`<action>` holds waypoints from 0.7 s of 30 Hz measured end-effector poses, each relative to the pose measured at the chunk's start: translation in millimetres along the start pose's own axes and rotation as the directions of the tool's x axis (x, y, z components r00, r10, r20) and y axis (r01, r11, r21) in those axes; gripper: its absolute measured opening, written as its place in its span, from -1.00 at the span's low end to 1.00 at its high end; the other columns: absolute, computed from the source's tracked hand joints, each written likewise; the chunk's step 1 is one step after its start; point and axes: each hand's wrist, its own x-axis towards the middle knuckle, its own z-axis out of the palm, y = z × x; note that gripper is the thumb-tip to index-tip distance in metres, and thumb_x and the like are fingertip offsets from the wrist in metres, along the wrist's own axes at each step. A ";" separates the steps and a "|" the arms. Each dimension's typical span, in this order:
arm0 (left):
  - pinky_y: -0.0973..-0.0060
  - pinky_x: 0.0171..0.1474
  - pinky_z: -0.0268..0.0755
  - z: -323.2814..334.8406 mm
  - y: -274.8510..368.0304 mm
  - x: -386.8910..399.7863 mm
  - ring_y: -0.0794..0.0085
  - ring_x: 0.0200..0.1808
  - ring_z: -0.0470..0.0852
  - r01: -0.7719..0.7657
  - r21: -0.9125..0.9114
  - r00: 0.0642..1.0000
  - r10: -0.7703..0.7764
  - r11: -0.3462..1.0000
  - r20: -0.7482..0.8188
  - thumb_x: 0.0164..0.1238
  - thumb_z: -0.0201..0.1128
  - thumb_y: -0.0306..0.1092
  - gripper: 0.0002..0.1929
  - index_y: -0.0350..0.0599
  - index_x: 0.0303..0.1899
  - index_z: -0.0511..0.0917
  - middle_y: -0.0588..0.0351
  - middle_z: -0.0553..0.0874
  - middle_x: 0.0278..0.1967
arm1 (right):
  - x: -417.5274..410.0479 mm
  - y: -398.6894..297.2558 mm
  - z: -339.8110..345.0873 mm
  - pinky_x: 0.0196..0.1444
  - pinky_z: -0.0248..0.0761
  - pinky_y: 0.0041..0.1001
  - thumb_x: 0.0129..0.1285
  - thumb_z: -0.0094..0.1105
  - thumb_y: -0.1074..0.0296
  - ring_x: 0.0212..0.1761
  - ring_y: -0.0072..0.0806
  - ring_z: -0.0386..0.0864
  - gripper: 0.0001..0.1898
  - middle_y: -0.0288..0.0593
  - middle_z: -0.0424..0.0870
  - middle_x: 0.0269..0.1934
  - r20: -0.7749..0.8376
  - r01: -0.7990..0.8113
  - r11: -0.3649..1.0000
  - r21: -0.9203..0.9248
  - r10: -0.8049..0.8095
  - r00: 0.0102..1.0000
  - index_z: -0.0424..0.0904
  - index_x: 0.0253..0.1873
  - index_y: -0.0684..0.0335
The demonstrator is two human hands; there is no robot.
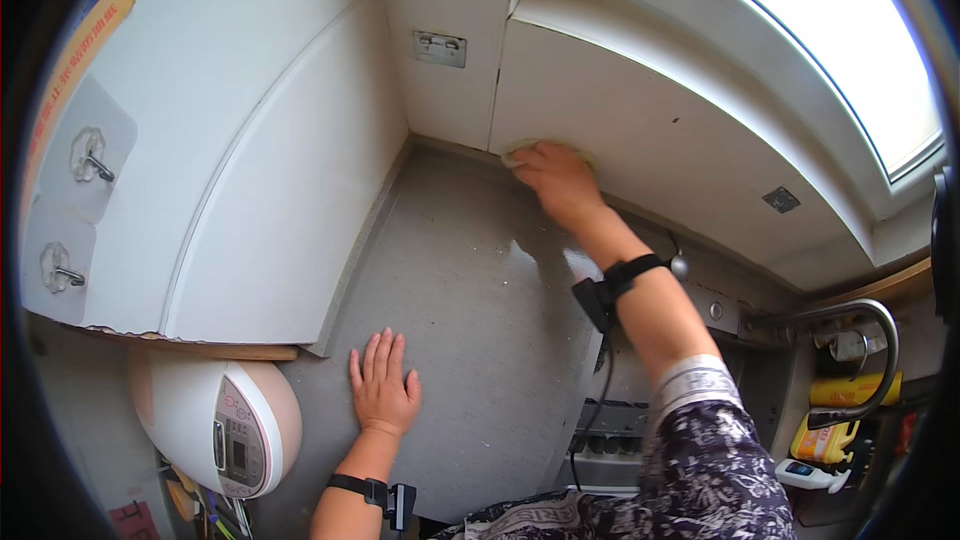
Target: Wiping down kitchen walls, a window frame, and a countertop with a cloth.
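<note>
My right hand presses a pale yellowish cloth against the light wall panel, low down by the back edge of the grey countertop. The hand covers most of the cloth and is slightly blurred, so its exact shape cannot be told. A wet, shiny patch lies on the counter beneath my right forearm. My left hand rests flat on the counter with fingers spread and holds nothing. Black straps with small devices circle both forearms.
A white and pink rice cooker stands left of my left hand. To the right are a sink with a curved faucet, a yellow bottle and a white bottle. Metal outlet covers sit in the wall, and a window is above.
</note>
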 end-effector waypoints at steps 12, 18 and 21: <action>0.06 0.48 -0.25 -6.1 1.1 -4.8 0.22 0.44 0.14 -0.028 -0.012 1.000 0.028 1.000 -0.014 0.22 0.09 -0.23 -0.40 -0.12 0.32 0.26 0.02 0.28 0.37 | -34.2 -5.0 -21.0 0.17 0.36 -0.29 0.11 0.03 0.56 0.17 -0.19 0.41 -0.66 -0.23 0.50 0.13 0.055 -0.012 0.996 0.084 0.007 0.998 0.56 0.00 0.11; 0.07 0.48 -0.24 0.3 2.8 -5.6 0.23 0.44 0.13 -0.030 -0.010 0.998 0.030 0.999 -0.047 0.25 0.08 -0.21 -0.42 -0.11 0.31 0.28 0.02 0.31 0.35 | -70.5 -21.1 -63.2 0.10 0.38 -0.35 0.02 0.14 0.48 0.05 -0.12 0.53 -0.59 0.07 0.55 0.05 -0.079 -0.613 0.603 0.510 0.743 0.665 0.49 0.05 0.31; 0.06 0.46 -0.22 -4.1 12.6 3.9 0.20 0.41 0.18 -0.012 0.005 1.000 0.012 1.000 0.004 0.27 0.09 -0.16 -0.43 -0.12 0.30 0.29 -0.02 0.35 0.31 | -98.3 -49.6 -61.2 0.01 0.43 -0.45 0.11 0.23 0.41 -0.08 -0.47 0.57 -0.63 -0.16 0.63 -0.11 0.292 -0.619 0.107 0.778 0.811 0.507 0.49 0.06 0.29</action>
